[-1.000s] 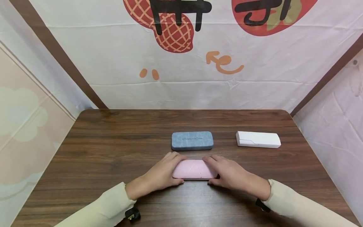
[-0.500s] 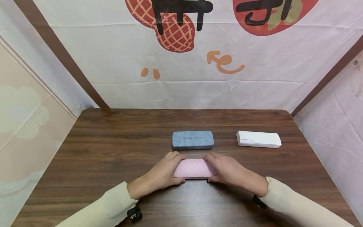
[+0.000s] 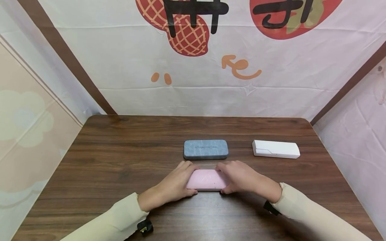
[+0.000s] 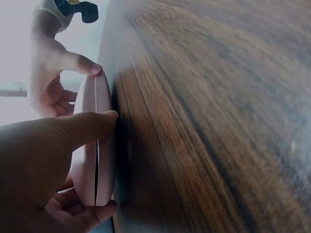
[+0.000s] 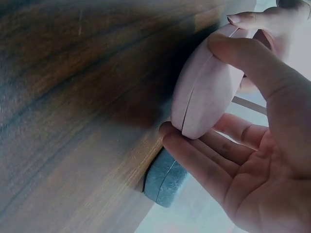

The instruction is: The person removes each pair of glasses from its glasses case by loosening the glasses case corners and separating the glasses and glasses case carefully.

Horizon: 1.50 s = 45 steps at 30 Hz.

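Observation:
A pink glasses case [image 3: 207, 179] lies lengthwise across the table in front of the person, lid down. My left hand [image 3: 173, 183] grips its left end, thumb along the near side and fingers over the far edge. At the other end, my right hand [image 3: 243, 177] holds it the same way. The left wrist view shows the left thumb [image 4: 90, 127] across the seam, with a thin dark line between lid and base near that end. In the right wrist view, the right thumb presses the front of the case [image 5: 209, 92] and the fingertips touch its back edge.
A blue glasses case [image 3: 206, 149] with small lettering lies just beyond the pink one. Farther right is a white oblong case [image 3: 275, 149]. The brown wood-grain table [image 3: 120, 201] ends at a printed white cloth [image 3: 211, 100] behind, with cloth at both sides.
My right hand and forearm have shifted slightly left along the pink glasses case. Both hands keep their grip on it, and the case stays in place, lid down.

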Tool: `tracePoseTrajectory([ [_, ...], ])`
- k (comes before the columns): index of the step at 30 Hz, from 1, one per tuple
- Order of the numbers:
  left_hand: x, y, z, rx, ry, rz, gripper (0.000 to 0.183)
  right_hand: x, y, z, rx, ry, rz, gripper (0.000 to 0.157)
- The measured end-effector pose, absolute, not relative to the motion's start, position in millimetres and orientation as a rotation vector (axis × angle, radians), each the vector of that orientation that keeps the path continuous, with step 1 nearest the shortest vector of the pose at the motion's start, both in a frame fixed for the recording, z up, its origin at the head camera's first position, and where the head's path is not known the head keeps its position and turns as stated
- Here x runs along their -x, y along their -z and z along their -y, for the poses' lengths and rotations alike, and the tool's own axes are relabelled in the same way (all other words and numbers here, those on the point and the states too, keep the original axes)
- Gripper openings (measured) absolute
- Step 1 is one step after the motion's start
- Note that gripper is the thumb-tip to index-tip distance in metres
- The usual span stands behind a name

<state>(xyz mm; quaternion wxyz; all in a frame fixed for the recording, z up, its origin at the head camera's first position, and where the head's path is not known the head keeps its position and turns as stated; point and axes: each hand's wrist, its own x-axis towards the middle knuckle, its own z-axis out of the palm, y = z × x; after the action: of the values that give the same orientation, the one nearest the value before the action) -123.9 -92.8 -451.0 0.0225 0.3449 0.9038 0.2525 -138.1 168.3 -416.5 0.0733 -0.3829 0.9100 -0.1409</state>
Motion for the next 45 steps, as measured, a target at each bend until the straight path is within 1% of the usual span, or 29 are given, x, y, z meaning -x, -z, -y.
tracePoseTrajectory([
  [20,122.0,450.0,91.1,-1.066,-0.808,-2.810,0.061,154.0,415.0,-169.7,1.262,0.405,-2.641,0.049],
  [34,121.3,448.7,88.8,-1.051,-0.803,-2.806,0.060,156.6,415.2,-169.6,1.275,0.370,-2.620,0.050],
  [45,123.2,447.9,88.2,-1.031,-0.817,-2.802,0.060,158.3,413.2,-170.8,1.236,0.363,-2.585,0.046],
])
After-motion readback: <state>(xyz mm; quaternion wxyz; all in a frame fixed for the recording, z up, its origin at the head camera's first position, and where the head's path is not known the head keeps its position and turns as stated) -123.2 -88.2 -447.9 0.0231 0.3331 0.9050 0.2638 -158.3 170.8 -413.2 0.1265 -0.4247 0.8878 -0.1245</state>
